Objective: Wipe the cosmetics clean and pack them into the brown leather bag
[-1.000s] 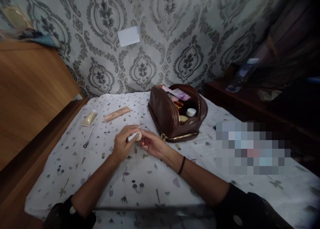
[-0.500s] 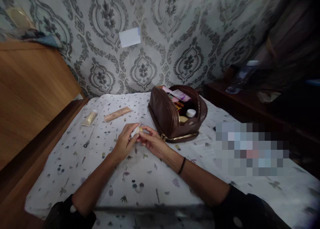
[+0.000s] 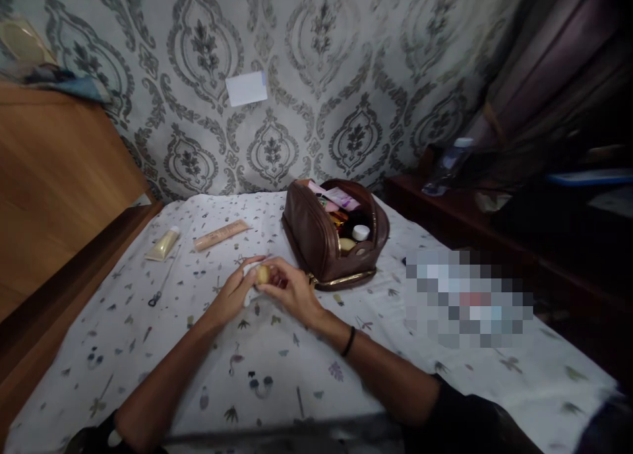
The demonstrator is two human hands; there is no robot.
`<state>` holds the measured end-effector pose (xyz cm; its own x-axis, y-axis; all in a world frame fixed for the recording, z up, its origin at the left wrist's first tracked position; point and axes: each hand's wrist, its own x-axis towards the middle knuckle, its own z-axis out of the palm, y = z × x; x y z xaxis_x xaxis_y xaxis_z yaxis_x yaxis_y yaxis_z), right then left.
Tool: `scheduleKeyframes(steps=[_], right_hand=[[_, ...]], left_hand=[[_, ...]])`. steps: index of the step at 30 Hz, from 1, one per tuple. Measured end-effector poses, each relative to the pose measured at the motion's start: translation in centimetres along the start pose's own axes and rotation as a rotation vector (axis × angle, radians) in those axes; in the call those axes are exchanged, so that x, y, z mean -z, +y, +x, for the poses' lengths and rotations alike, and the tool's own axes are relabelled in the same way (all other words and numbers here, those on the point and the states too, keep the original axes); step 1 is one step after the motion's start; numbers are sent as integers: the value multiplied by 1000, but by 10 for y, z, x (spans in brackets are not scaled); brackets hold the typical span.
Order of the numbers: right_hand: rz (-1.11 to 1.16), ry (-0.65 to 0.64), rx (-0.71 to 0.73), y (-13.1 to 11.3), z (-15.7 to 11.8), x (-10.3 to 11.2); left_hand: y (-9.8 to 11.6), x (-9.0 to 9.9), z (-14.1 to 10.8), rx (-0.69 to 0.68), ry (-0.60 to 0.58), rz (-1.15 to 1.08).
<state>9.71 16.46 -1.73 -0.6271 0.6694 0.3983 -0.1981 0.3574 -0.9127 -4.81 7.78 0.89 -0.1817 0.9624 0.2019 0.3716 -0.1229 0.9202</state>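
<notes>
My left hand [image 3: 233, 294] is closed round a crumpled white tissue [image 3: 251, 295]. The fingers of my right hand [image 3: 297, 294] pinch a small round gold-coloured item [image 3: 262, 275], held up against the tissue; its exact kind is too small to make out. Both hands meet just above the bed sheet, in front of a brown cosmetic bag [image 3: 316, 243]. The bag lies unzipped, with a white-capped jar [image 3: 361, 232] and a pink-purple packet [image 3: 342, 198] showing inside. To the left lie a peach tube [image 3: 220, 235] and a gold tube with a white cap [image 3: 163, 244].
A thin string-like item [image 3: 159, 291] rests on the patterned sheet [image 3: 277, 375] at left. Behind stands a patterned wall with a white card [image 3: 246, 88]. A wooden board [image 3: 54, 177] borders the left. A clear bottle [image 3: 445, 169] stands on the dark ledge at right, beyond a blurred-out patch.
The view has shifted slightly. My right hand has turned, so the round face of the gold item now shows, and more of the white tissue hangs below it.
</notes>
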Motion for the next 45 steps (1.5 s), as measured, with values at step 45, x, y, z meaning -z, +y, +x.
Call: scheduleKeyframes(steps=[45], right_hand=[[-1635,-368,-132,-129,48,155]], left_hand=[[11,-17,1,540,98,-463]])
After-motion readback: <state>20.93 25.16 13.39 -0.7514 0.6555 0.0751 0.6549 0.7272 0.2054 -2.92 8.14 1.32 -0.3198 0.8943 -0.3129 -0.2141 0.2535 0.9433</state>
